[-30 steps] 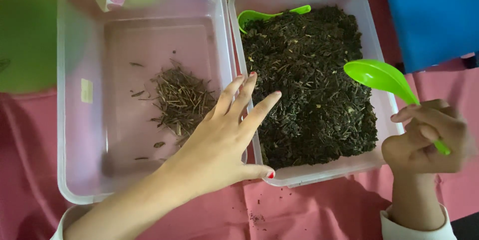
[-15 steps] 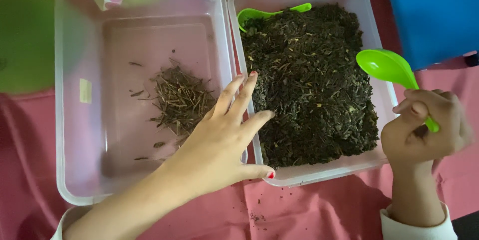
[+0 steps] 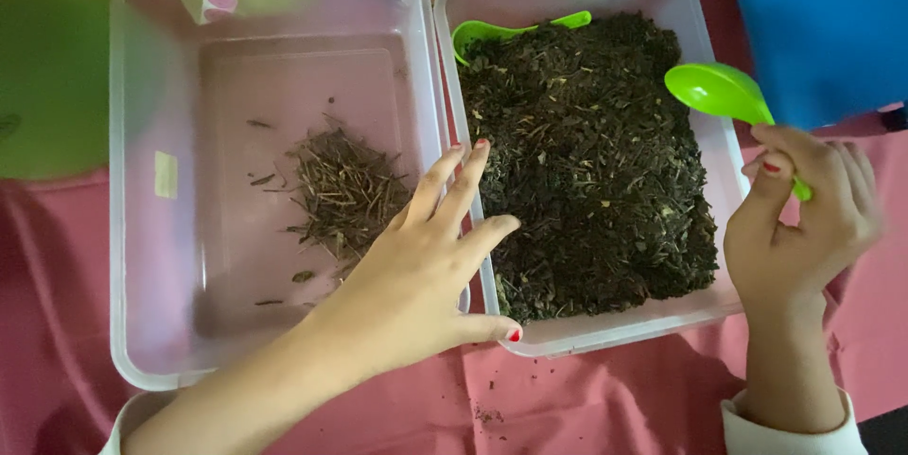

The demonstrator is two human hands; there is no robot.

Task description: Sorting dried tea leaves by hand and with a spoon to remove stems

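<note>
**Two tubs, two spoons, two hands**

Head view: two clear plastic tubs sit side by side on a pink cloth (image 3: 586,398). The left tub (image 3: 142,228) holds only a small heap of brownish stems (image 3: 345,190) and a few stray bits. The right tub (image 3: 700,39) is packed nearly full with dark dried leaf matter (image 3: 596,162).

Two green spoons in sight. One spoon (image 3: 515,29) lies half buried at the far left corner of the right tub. The other green spoon (image 3: 724,96) is gripped by its handle in the right hand (image 3: 804,218), fingers curled round it, bowl up over the tub's right rim.

The left hand (image 3: 416,285) lies flat and spread, empty, across the two inner rims, fingertips on the dark leaves, thumb out over the near edge.
</note>
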